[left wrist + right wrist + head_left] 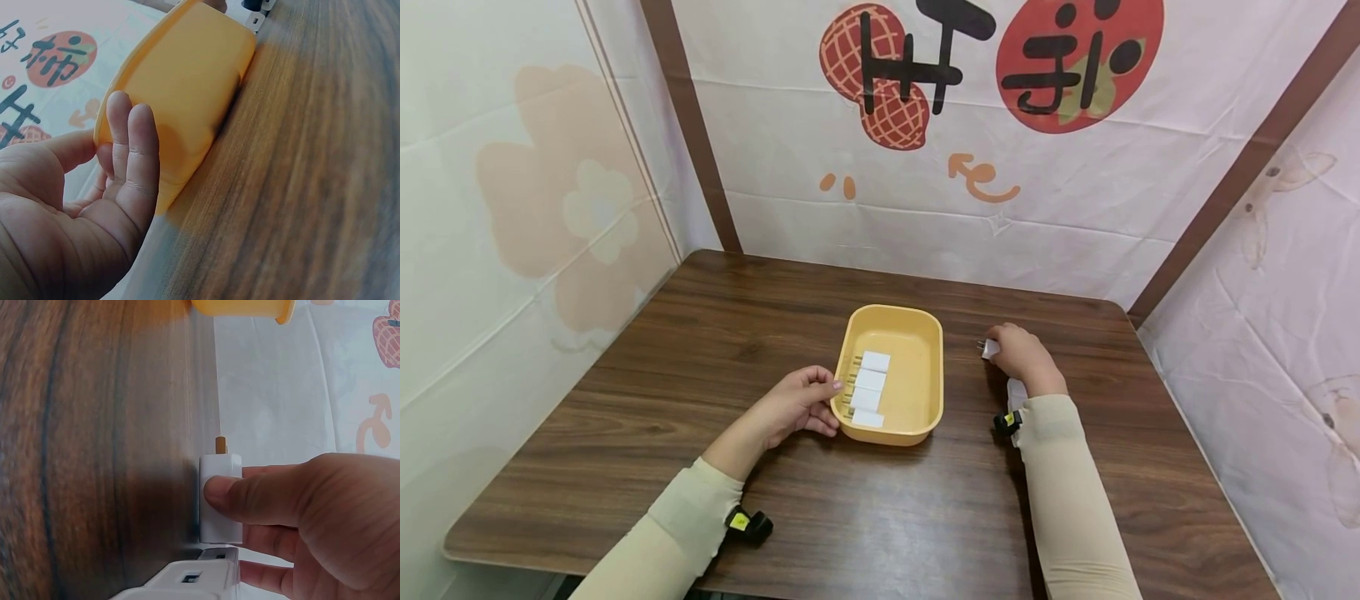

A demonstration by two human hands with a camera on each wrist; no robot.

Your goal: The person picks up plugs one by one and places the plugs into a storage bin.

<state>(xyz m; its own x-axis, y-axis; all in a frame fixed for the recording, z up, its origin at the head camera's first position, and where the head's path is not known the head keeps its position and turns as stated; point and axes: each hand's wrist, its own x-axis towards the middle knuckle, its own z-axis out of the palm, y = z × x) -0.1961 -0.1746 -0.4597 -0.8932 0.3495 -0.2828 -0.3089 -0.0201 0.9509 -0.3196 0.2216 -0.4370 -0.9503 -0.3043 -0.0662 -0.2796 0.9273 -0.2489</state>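
A yellow plastic tray (910,333) stands on the table, with several white plug-in charger adapters (869,380) lined up along its left side, prongs pointing left. My left hand (808,402) holds the tray's left rim, thumb on the edge and other fingers against the outer wall (187,81). To the right of the tray, my right hand (1021,354) pinches a white charger adapter (219,500) between thumb and fingers, low by the tabletop. Its metal prongs (221,445) point toward the tray's side. More white adapters (194,578) with port openings sit just behind it, partly under my right wrist in the head view.
The brown wood-grain table (880,508) has rounded corners. Printed white fabric (925,217) hangs behind it and on both sides. Each sleeve carries a small black wrist camera, one on the left (749,527) and one on the right (1007,422).
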